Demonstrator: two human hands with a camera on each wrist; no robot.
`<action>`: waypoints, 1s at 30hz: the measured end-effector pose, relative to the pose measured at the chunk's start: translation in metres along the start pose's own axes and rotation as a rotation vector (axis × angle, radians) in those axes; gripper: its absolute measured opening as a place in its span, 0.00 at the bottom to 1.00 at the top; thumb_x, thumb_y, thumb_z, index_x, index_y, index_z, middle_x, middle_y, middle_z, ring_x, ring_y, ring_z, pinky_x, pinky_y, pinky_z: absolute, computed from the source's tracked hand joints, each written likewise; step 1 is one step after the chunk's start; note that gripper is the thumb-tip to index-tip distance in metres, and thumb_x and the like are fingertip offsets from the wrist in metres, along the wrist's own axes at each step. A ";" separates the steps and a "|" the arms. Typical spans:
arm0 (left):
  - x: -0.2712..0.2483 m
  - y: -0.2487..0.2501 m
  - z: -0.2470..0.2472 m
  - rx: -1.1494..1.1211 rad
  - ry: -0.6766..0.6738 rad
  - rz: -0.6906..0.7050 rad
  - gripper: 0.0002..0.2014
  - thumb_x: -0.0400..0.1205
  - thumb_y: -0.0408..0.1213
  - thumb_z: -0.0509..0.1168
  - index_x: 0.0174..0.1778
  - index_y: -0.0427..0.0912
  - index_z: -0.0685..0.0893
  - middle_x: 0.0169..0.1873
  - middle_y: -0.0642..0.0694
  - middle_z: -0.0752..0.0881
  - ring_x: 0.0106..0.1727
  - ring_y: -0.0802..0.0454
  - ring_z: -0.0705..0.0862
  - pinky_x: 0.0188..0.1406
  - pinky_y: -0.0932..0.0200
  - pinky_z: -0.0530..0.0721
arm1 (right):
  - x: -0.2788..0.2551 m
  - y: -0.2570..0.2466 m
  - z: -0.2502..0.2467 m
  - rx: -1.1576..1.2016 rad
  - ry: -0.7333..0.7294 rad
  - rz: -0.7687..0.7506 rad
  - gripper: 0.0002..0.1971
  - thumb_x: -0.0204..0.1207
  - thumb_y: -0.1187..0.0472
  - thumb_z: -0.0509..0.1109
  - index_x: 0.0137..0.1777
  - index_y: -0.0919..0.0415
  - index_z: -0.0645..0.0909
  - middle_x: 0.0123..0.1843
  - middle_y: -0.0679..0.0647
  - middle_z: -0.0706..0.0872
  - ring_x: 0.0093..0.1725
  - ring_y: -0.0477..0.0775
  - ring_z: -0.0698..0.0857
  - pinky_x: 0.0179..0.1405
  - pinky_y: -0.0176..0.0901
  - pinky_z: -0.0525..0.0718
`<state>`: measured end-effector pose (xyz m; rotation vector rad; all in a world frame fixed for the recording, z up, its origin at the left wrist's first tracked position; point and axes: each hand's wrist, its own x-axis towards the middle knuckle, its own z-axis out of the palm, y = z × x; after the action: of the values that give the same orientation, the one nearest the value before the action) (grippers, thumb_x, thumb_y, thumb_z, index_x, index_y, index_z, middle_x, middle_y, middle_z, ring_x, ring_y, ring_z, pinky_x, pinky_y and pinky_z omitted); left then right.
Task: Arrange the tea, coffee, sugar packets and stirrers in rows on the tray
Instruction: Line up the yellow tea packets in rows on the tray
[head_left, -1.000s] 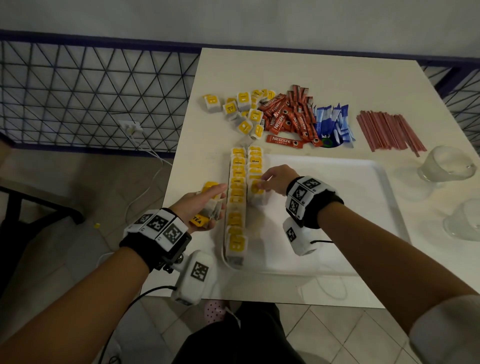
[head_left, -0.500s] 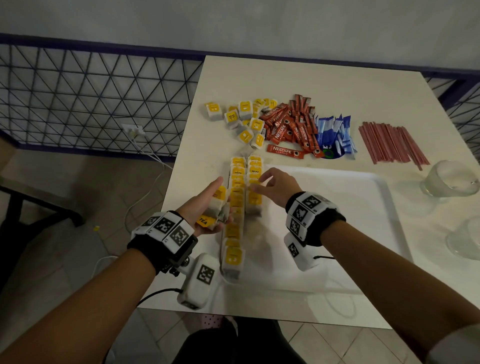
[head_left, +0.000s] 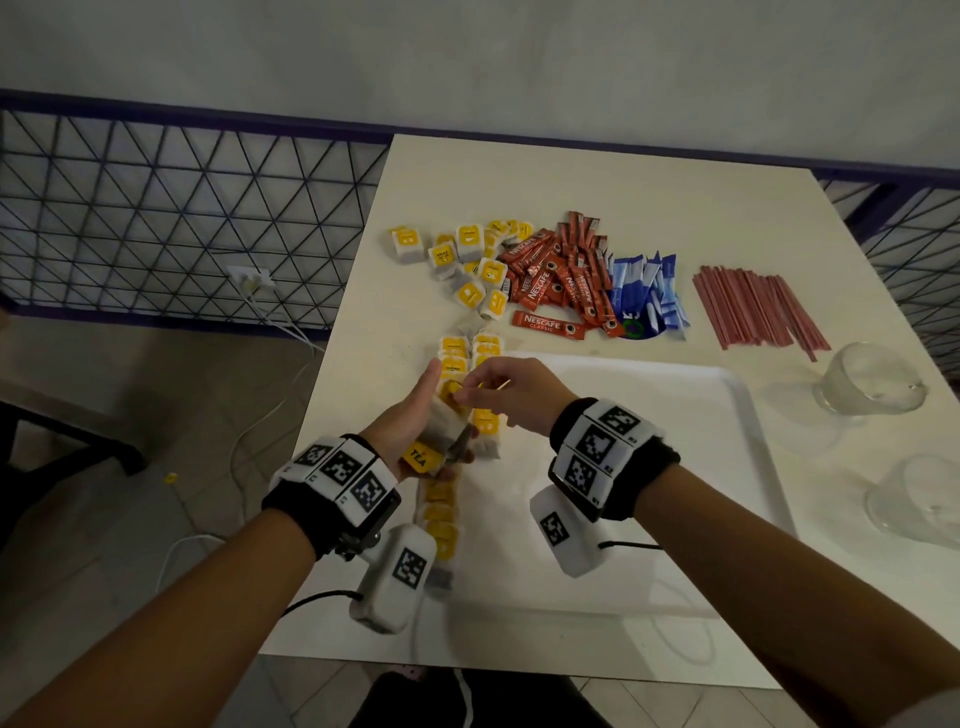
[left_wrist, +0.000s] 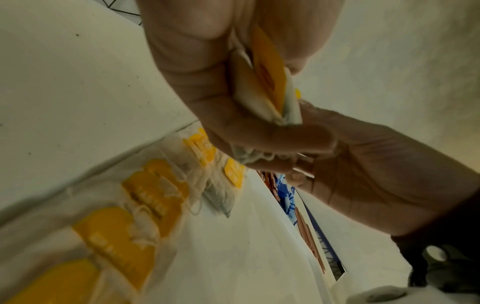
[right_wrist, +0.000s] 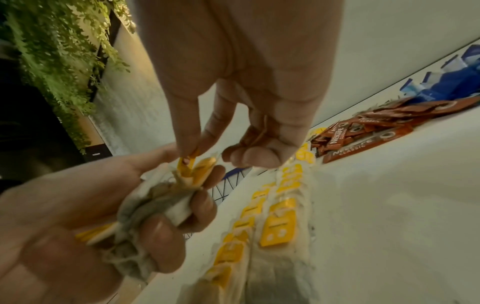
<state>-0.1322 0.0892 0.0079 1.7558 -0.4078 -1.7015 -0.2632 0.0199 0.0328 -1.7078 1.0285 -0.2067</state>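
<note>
My left hand (head_left: 445, 418) grips a bunch of tea bags (head_left: 439, 436) with yellow tags, held just above the left edge of the white tray (head_left: 649, 467). My right hand (head_left: 460, 397) pinches the yellow tag of one tea bag (right_wrist: 188, 164) at the top of that bunch. Two rows of tea bags (head_left: 485, 421) lie along the tray's left side, the left row the longer. Beyond the tray lie loose tea bags (head_left: 467, 260), red coffee sticks (head_left: 561, 275), blue sugar packets (head_left: 644, 291) and reddish stirrers (head_left: 753, 306).
Two clear glasses (head_left: 872, 384) (head_left: 914, 499) stand on the table to the right of the tray. A metal lattice fence (head_left: 182, 223) runs along the table's left and far sides. Below the left edge are floor and white cables (head_left: 270, 312).
My right hand left the second row on the tray and moved to the bunch in my left hand, taking a tag. My left hand rose slightly toward it.
</note>
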 end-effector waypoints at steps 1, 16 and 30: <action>0.001 0.000 0.000 -0.010 0.012 -0.004 0.38 0.73 0.73 0.50 0.62 0.45 0.81 0.51 0.38 0.89 0.48 0.41 0.87 0.38 0.52 0.84 | 0.000 0.001 -0.003 0.020 0.007 -0.003 0.10 0.73 0.57 0.73 0.33 0.49 0.78 0.33 0.45 0.76 0.32 0.42 0.73 0.29 0.29 0.72; 0.006 0.010 0.002 -0.227 -0.025 0.108 0.15 0.84 0.48 0.57 0.41 0.40 0.80 0.21 0.46 0.83 0.19 0.54 0.81 0.15 0.68 0.75 | -0.001 -0.011 -0.006 -0.048 0.056 -0.156 0.07 0.72 0.54 0.74 0.34 0.51 0.82 0.34 0.41 0.81 0.32 0.35 0.78 0.38 0.32 0.77; -0.005 0.010 0.003 -0.217 0.070 0.243 0.11 0.86 0.45 0.55 0.43 0.43 0.75 0.28 0.40 0.80 0.20 0.50 0.78 0.14 0.67 0.71 | -0.006 -0.013 0.009 0.120 0.036 0.103 0.08 0.74 0.55 0.73 0.43 0.58 0.78 0.35 0.49 0.79 0.34 0.46 0.79 0.37 0.39 0.81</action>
<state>-0.1336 0.0840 0.0183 1.5367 -0.3735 -1.4509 -0.2546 0.0308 0.0417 -1.5435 1.1063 -0.2292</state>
